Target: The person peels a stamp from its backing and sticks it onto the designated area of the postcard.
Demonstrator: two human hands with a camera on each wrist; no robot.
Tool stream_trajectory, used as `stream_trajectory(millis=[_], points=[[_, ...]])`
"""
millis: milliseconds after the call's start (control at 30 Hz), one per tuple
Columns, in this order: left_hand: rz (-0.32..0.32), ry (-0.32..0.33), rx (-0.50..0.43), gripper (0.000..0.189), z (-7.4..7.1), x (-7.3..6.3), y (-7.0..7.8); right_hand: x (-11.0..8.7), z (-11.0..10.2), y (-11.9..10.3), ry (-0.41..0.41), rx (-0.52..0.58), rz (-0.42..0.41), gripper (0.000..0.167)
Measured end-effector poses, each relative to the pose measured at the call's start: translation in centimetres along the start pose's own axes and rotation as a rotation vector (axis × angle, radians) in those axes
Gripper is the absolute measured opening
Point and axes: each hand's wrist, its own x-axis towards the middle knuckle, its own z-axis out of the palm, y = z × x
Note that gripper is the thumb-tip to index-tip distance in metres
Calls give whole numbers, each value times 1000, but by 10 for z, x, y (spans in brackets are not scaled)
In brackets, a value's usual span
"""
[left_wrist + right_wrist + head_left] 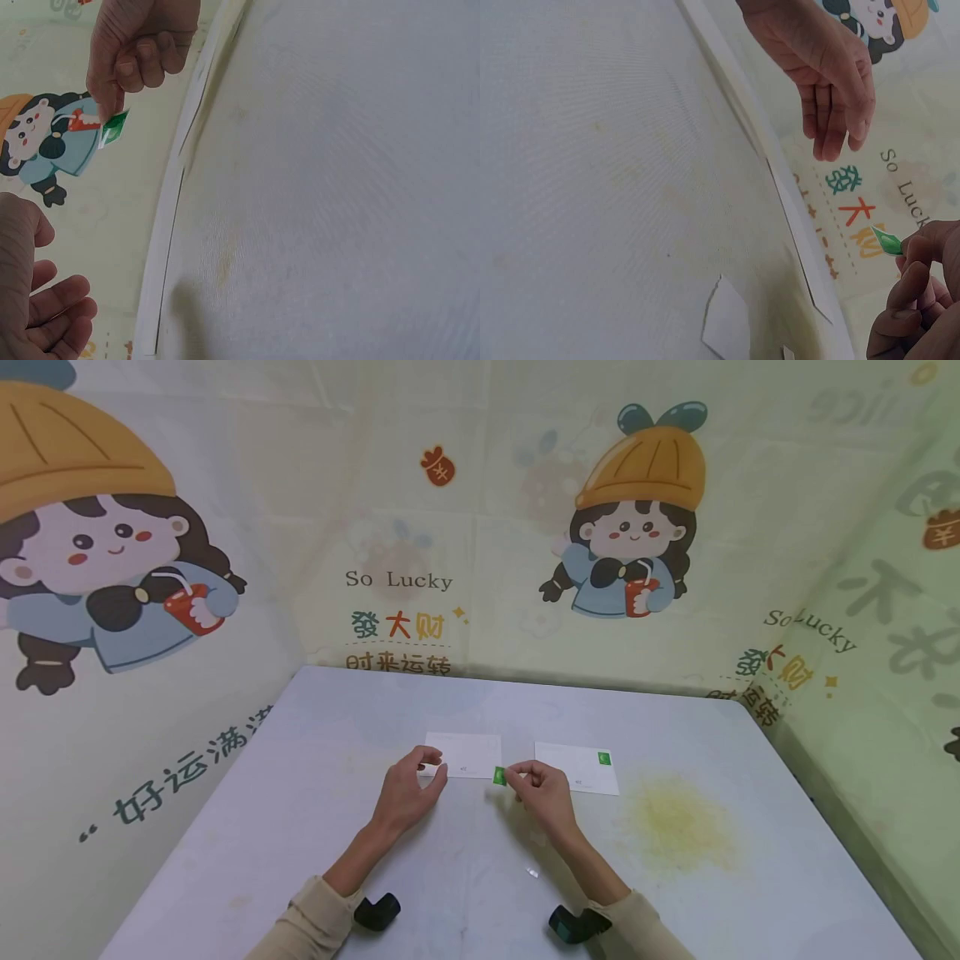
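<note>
My right hand (546, 793) pinches a small green stamp (498, 776) with a pale border between thumb and index finger. The stamp overlaps the lower right corner of the left white card (471, 753) in the head view. In the left wrist view the stamp (114, 130) is held up at a tilt, the other fingers curled in. At the left end of that card is my left hand (407, 789), thumb and fingers apart and loosely bent, gripping nothing. The right white card (581, 772) bears a similar green stamp (604, 758) in its upper right corner.
Both cards lie flat on a white table (465, 893). A small white scrap (532, 872) lies nearer to me, and a yellow stain (682, 822) marks the right side. Behind the table hangs a printed cloth (487, 527). Black wrist devices are on both forearms.
</note>
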Motion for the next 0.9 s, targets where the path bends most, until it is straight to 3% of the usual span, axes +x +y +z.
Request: stream_trajectory(millis=[333, 900], points=[[31, -26, 151, 34, 1, 2, -4, 9, 0, 0, -14, 26, 33, 16], [67, -94, 182, 46, 3, 7, -18, 31, 2, 7, 8, 6, 123, 20]])
